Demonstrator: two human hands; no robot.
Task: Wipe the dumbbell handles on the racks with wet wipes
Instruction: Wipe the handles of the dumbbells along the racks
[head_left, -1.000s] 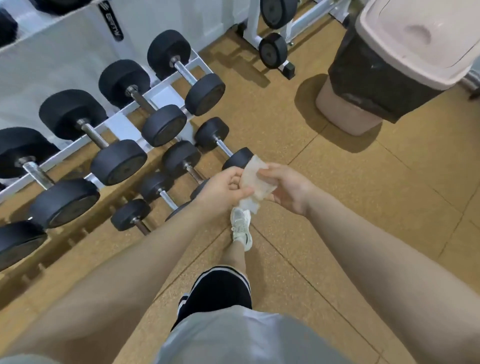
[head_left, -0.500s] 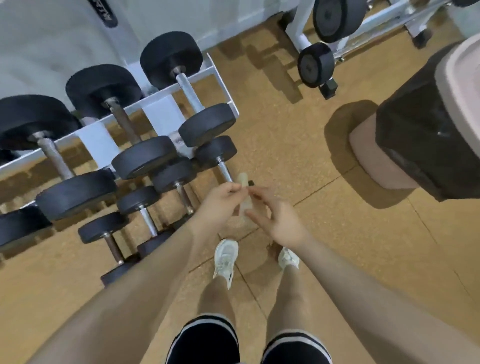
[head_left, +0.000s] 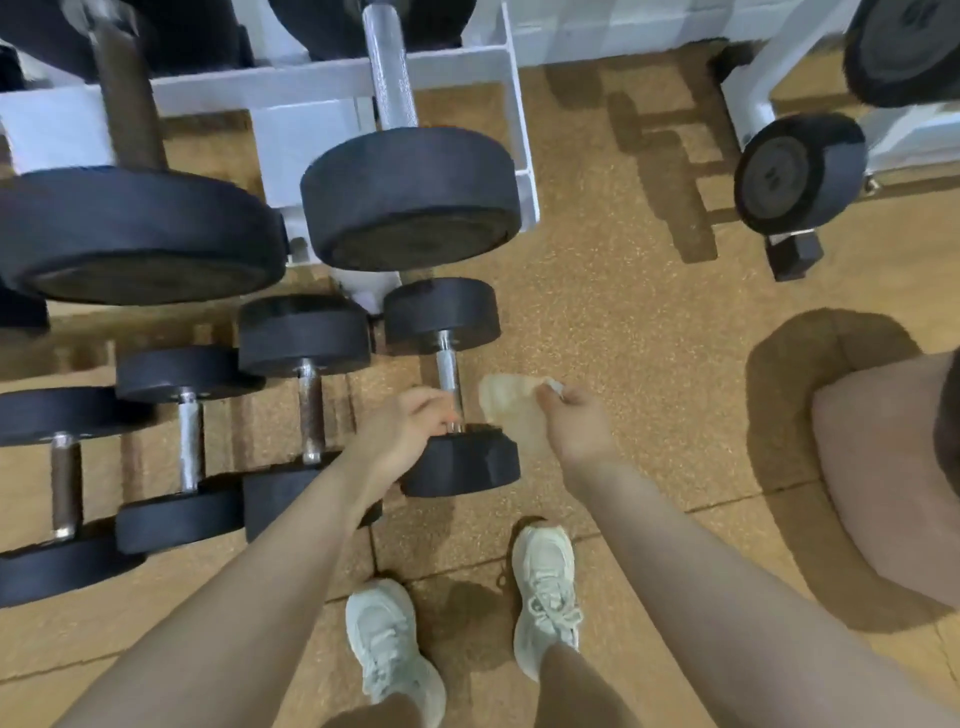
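Dumbbell (head_left: 451, 384), the rightmost of the small ones low by the white rack (head_left: 332, 83), is what we hold: our left hand (head_left: 402, 434) curls around the near end of its metal handle. Just right of that dumbbell, our right hand (head_left: 574, 421) pinches a crumpled wet wipe (head_left: 506, 408) between fingertips. Our sneakers (head_left: 545, 582) stand on the floor nearer us.

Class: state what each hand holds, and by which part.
Right hand pinches the wipe by its top edge. Left hand grips the dumbbell at the handle's near end.
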